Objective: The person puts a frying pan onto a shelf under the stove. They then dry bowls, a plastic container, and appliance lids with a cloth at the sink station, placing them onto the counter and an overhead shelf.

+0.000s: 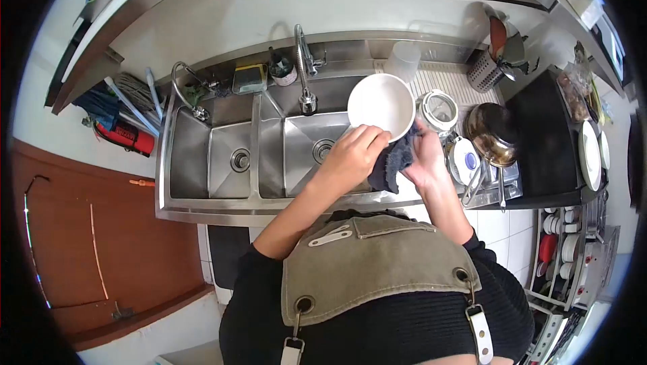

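A white round bowl (382, 104) is tilted with its inside toward me, above the right edge of the sink. My left hand (357, 156) grips its near rim, fingers pressed together. On the bowl's lower right side is my right hand (427, 158), with a dark grey cloth (393, 163) bunched between it and the bowl. The cloth hangs down between both hands. Some fingers of my right hand are hidden behind the cloth and bowl.
A double steel sink (229, 156) with two faucets lies left. At right stand a glass jar (439, 110), a white lid (464, 161), a steel pan (490, 132), a utensil holder (484, 72) and plates (590, 155). A translucent container (403, 62) is behind the bowl.
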Motion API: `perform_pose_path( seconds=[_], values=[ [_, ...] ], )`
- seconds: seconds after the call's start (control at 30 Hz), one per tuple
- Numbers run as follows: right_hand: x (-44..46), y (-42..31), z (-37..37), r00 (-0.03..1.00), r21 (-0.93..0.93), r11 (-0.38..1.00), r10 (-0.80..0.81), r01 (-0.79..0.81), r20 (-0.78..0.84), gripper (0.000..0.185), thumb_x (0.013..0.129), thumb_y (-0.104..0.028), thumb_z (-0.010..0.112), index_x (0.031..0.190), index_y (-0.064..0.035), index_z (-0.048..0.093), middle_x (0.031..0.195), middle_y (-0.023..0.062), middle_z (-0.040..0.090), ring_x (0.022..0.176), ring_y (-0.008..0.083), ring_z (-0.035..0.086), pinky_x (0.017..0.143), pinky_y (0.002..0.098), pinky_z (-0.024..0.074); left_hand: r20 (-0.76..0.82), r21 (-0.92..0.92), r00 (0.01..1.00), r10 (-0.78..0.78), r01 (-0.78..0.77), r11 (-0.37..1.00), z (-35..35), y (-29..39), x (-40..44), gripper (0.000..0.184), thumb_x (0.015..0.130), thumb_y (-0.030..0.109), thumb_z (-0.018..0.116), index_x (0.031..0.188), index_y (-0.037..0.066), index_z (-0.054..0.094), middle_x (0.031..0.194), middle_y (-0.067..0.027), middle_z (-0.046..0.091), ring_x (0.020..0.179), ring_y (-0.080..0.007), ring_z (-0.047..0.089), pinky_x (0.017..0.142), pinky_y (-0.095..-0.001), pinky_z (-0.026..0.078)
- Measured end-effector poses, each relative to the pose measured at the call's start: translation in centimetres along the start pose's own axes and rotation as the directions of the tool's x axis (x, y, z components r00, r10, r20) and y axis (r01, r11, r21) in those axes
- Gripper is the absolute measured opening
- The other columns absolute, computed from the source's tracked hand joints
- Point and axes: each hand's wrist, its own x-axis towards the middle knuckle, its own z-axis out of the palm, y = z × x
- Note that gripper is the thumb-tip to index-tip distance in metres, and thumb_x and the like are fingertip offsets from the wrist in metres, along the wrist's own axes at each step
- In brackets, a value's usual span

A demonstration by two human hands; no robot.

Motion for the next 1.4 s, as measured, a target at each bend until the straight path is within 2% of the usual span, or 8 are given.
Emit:
perform_pose_path(
  seconds=[0.4,0.47,0.6,0.8,0.9,1.0,1.27,1.4],
  values=[
    [-0.7,1.5,-0.5,0.895,-0.547,0.788,-0.421,0.282,-0.146,0.061,0.091,-0.045,0.05,0.126,0.0054,0.042,0.116,0.0172,0.053,0.105,0.0206,0.055,0.087,0.0319,0.046,0.027,0.29,0.992,-0.123,0.11,0.951,-1.1,1.4,-0.7,0.044,0.08,0.028,0.066,0.112,0.0,0.054,0.129,-0.0155,0.037,0.111,-0.0316,0.038,0.089,-0.0388,0.035],
    [-0.4,1.2,-1.6,0.918,-0.545,0.795,-0.382,0.268,-0.106,0.063,0.092,-0.045,0.048,0.126,0.0071,0.04,0.116,0.0193,0.054,0.106,0.0222,0.055,0.089,0.0326,0.0455,-0.278,-0.139,0.887,-0.368,0.342,0.929,0.1,-0.1,-1.8,0.058,0.08,0.027,0.066,0.123,0.001,0.039,0.128,-0.02,0.036,0.112,-0.0318,0.039,0.091,-0.0435,0.033],
    [-1.0,1.7,-0.9,0.896,-0.625,0.744,-0.416,0.237,-0.155,0.062,0.093,-0.044,0.048,0.124,0.0095,0.042,0.113,0.0195,0.056,0.101,0.0227,0.057,0.089,0.0321,0.0443,0.107,-0.747,0.784,-0.612,0.47,0.47,0.7,-0.7,-2.6,0.068,0.086,0.03,0.059,0.133,-0.001,0.02,0.128,-0.0202,0.037,0.119,-0.0287,0.038,0.099,-0.0374,0.03],
    [-2.0,2.7,-1.7,0.886,-0.886,0.36,-0.451,0.294,0.111,0.049,0.093,-0.037,0.048,0.113,0.0078,0.054,0.105,0.0137,0.062,0.098,0.0161,0.056,0.085,0.0294,0.0435,0.031,-0.8,0.742,-0.669,0.419,0.428,2.6,-0.9,-4.5,0.052,0.091,0.035,0.043,0.126,-0.004,0.039,0.121,-0.0151,0.047,0.114,-0.0221,0.044,0.097,-0.0329,0.033],
    [-2.5,2.1,-2.6,0.837,-0.923,0.167,-0.499,0.346,0.224,0.045,0.092,-0.029,0.049,0.118,0.0081,0.047,0.106,0.0152,0.061,0.097,0.0195,0.057,0.088,0.0311,0.0421,0.178,-0.919,0.467,-0.866,0.393,0.024,3.3,-0.8,-4.5,0.046,0.093,0.032,0.041,0.118,-0.006,0.048,0.11,-0.0131,0.056,0.106,-0.0179,0.049,0.092,-0.0297,0.036],
    [-3.5,1.3,-4.0,0.785,-0.798,0.471,-0.619,0.376,0.005,0.043,0.089,-0.019,0.048,0.123,0.007,0.04,0.109,0.0189,0.058,0.103,0.0254,0.055,0.092,0.034,0.0396,0.27,-0.883,0.328,-0.905,0.46,-0.096,3.4,-0.8,-5.1,0.044,0.094,0.03,0.041,0.119,-0.006,0.048,0.113,-0.0134,0.055,0.107,-0.0184,0.049,0.091,-0.0286,0.037],
    [-4.7,1.9,-0.5,0.684,-0.732,-0.625,-0.409,0.272,0.603,0.031,0.072,-0.002,0.059,0.101,0.0007,0.05,0.109,0.0208,0.043,0.096,0.0397,0.051,0.078,0.0422,0.0463,0.119,-0.767,0.731,-0.672,0.498,0.406,4.4,3.3,-4.0,0.04,0.094,0.013,0.042,0.131,0.001,0.037,0.127,-0.0114,0.046,0.115,-0.0176,0.045,0.098,-0.0291,0.034],
    [-5.6,3.6,-0.9,0.763,-0.873,-0.329,-0.435,0.36,0.479,0.028,0.073,-0.001,0.058,0.101,-0.0009,0.051,0.096,0.0188,0.051,0.087,0.0414,0.054,0.072,0.044,0.0468,0.057,-0.753,0.742,-0.668,0.471,0.459,4.5,4.7,-3.7,0.039,0.094,0.013,0.04,0.131,0.001,0.038,0.126,-0.0103,0.047,0.113,-0.0166,0.046,0.097,-0.0278,0.034]
  ],
)
